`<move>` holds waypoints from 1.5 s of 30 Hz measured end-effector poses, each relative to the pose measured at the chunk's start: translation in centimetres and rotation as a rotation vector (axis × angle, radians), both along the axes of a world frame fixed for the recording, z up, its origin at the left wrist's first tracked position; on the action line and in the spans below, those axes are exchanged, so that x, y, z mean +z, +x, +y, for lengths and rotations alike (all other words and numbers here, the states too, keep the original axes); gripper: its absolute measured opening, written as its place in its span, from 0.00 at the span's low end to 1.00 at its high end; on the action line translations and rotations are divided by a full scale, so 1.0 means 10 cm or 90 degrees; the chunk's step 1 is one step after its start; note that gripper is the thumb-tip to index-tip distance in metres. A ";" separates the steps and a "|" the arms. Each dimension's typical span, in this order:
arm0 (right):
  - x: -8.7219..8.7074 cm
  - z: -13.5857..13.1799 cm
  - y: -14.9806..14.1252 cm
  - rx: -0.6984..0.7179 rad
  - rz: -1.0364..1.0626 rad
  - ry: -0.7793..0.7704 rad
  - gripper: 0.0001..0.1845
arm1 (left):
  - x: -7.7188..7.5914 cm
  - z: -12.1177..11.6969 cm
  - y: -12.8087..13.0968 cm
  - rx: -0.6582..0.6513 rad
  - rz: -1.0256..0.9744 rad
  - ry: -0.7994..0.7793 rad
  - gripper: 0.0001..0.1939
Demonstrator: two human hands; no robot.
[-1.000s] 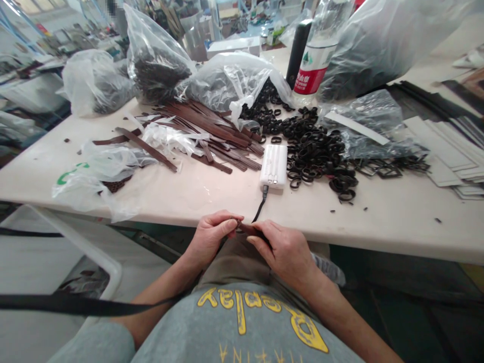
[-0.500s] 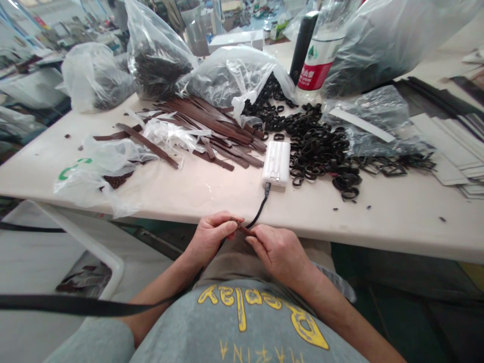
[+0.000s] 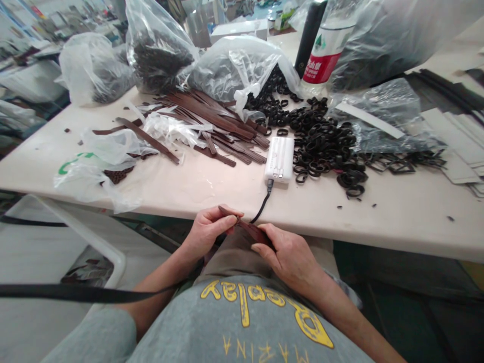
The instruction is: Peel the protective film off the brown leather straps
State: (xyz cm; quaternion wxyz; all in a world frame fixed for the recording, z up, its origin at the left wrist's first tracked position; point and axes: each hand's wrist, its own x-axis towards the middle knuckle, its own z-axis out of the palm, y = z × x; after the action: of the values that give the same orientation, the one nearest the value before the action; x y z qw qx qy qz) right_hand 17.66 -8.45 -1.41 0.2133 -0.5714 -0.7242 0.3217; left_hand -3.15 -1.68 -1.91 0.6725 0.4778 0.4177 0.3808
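Both my hands are held together below the table's near edge, over my lap. My left hand pinches one end of a dark brown leather strap. My right hand grips the strap's other part, fingers curled round it. A small loop may sit on the strap between my thumbs; it is too small to tell. On the table ahead lie a pile of brown straps and a heap of black loops.
A white power bank with a black cable lies near the table edge. Clear plastic bags of parts, a bottle, a black cylinder and card sheets stand further back. A white bin is down left.
The strap has slid further out past my left thumb, its tip now showing. My right hand has shifted slightly down and right along it. The view has tilted a little.
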 end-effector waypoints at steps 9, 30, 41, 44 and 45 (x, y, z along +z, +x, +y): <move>-0.10 0.02 -0.09 0.002 -0.036 0.095 0.11 | 0.01 -0.08 0.12 -0.055 -0.008 -0.029 0.13; -0.12 -0.16 0.03 0.014 0.044 -0.078 0.10 | 0.00 -0.04 0.04 -0.056 0.003 -0.050 0.17; -0.19 -0.19 -0.03 -0.003 -0.100 0.085 0.18 | -0.19 -0.15 0.09 -0.086 -0.041 -0.133 0.20; -0.19 -0.20 -0.04 -0.001 -0.125 0.095 0.19 | -0.20 -0.16 0.08 -0.095 -0.017 -0.127 0.21; -0.20 -0.20 -0.05 0.002 -0.132 0.097 0.19 | -0.20 -0.17 0.09 -0.100 -0.009 -0.126 0.21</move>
State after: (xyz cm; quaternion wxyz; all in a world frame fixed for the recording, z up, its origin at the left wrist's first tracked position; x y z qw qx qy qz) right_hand 17.18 -10.49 -3.40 0.1791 -0.5827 -0.7657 0.2053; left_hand -2.27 -3.34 -3.95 0.7471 0.4374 0.4100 0.2872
